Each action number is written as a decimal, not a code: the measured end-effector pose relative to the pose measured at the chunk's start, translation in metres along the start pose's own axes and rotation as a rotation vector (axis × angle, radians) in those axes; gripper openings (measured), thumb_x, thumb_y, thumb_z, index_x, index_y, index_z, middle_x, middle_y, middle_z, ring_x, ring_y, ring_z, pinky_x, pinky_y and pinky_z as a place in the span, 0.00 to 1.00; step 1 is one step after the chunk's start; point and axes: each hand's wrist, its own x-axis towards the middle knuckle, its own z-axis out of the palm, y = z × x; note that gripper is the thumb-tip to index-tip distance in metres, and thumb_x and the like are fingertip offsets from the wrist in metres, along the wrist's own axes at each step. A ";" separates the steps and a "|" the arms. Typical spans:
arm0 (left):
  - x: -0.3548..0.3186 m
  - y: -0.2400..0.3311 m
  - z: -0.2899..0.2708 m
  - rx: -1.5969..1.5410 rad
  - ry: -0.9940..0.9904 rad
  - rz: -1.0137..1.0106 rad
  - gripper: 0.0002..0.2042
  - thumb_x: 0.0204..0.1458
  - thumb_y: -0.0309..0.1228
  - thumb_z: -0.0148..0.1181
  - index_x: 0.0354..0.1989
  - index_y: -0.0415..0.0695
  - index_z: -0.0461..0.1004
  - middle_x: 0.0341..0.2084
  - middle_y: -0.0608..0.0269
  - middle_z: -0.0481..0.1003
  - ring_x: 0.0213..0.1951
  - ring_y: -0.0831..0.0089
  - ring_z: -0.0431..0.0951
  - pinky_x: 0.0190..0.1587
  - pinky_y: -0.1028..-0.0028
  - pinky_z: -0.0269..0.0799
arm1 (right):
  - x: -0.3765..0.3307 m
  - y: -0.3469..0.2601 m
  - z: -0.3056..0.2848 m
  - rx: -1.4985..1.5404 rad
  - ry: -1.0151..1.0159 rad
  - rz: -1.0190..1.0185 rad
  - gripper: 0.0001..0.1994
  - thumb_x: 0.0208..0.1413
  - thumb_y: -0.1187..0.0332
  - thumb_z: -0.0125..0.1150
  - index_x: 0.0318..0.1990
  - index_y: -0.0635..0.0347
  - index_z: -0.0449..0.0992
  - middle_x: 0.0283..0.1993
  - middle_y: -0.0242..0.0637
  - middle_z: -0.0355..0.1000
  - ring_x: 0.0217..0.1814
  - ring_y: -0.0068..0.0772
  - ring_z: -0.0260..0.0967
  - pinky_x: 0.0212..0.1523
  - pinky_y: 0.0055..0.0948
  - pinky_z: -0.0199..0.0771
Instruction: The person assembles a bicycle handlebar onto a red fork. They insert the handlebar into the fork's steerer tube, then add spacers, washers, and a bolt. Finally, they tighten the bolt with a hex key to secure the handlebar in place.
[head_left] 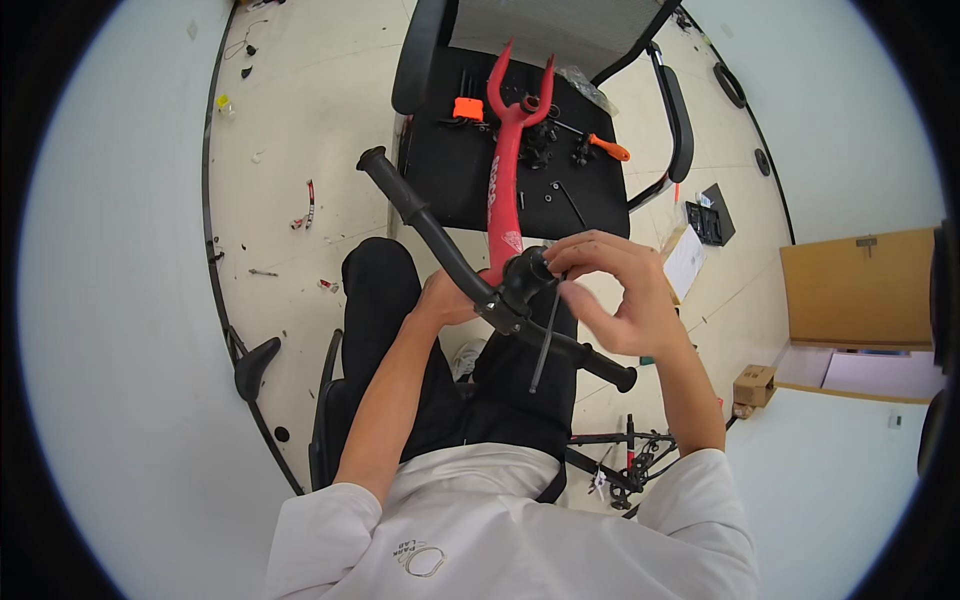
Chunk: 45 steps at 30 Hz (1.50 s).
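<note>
A red bicycle fork tube (506,175) points away from me, its forked end resting on the black chair seat (445,190). At its near end a black stem (527,280) carries a black handlebar (440,238) with grips, lying slantwise above my thighs. My left hand (446,300) is closed around the red tube's near end, partly hidden under the handlebar. Beside the stem, my right hand (622,285) curls thumb and fingers at the upper end of a hex key (545,350). The key's long arm slants down across the handlebar; its other end is hidden by my fingers.
On the chair seat lie an orange-handled screwdriver (608,148), an orange tool holder (467,110), another hex key (571,203) and small black parts. A saddle (258,368) leans by the left wall. A black bike frame (605,460) lies at right; a tool case (705,222) stands beyond.
</note>
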 end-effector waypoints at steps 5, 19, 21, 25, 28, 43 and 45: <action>-0.002 0.016 -0.006 -0.068 -0.004 -0.019 0.13 0.38 0.35 0.68 0.22 0.35 0.77 0.16 0.45 0.74 0.22 0.54 0.77 0.29 0.61 0.70 | -0.009 -0.011 0.004 -0.034 0.009 0.067 0.15 0.44 0.79 0.67 0.43 0.67 0.77 0.46 0.44 0.78 0.42 0.32 0.79 0.43 0.27 0.81; 0.004 -0.008 0.013 -0.014 -0.016 -0.116 0.28 0.44 0.59 0.69 0.21 0.40 0.80 0.12 0.55 0.72 0.20 0.60 0.77 0.33 0.62 0.74 | 0.049 0.083 -0.054 -0.171 -0.082 0.292 0.20 0.55 0.63 0.69 0.49 0.66 0.73 0.40 0.44 0.78 0.39 0.33 0.79 0.41 0.30 0.78; 0.004 -0.007 0.012 0.078 0.015 -0.039 0.27 0.44 0.58 0.69 0.22 0.40 0.80 0.12 0.55 0.73 0.20 0.62 0.77 0.33 0.63 0.74 | 0.076 0.084 -0.040 -0.186 -0.091 0.241 0.24 0.54 0.60 0.69 0.53 0.65 0.72 0.44 0.45 0.77 0.40 0.33 0.78 0.42 0.30 0.78; 0.002 -0.005 0.010 0.086 0.056 0.044 0.23 0.43 0.53 0.72 0.22 0.41 0.80 0.11 0.56 0.72 0.20 0.65 0.76 0.32 0.65 0.73 | 0.111 0.057 -0.009 -0.125 -0.191 0.177 0.29 0.52 0.57 0.71 0.57 0.64 0.70 0.48 0.45 0.76 0.43 0.34 0.77 0.46 0.31 0.77; 0.002 -0.013 0.012 -0.059 0.055 0.115 0.18 0.43 0.48 0.72 0.28 0.44 0.79 0.16 0.57 0.74 0.23 0.65 0.77 0.33 0.66 0.73 | 0.105 0.028 0.005 -0.050 -0.333 0.083 0.32 0.49 0.54 0.73 0.56 0.65 0.70 0.47 0.44 0.77 0.43 0.34 0.77 0.48 0.33 0.77; 0.006 -0.008 0.015 0.037 0.009 -0.051 0.29 0.44 0.59 0.69 0.26 0.40 0.80 0.12 0.54 0.72 0.22 0.58 0.78 0.32 0.62 0.73 | 0.025 0.044 -0.069 -0.509 -0.178 0.155 0.28 0.46 0.70 0.72 0.58 0.62 0.71 0.57 0.46 0.71 0.61 0.49 0.69 0.61 0.39 0.70; 0.006 -0.009 0.017 0.093 0.028 -0.007 0.28 0.45 0.58 0.69 0.26 0.40 0.80 0.12 0.55 0.73 0.21 0.59 0.78 0.31 0.62 0.73 | 0.049 0.059 -0.063 -0.469 -0.123 0.180 0.28 0.49 0.66 0.72 0.58 0.65 0.71 0.57 0.47 0.72 0.60 0.48 0.70 0.61 0.39 0.70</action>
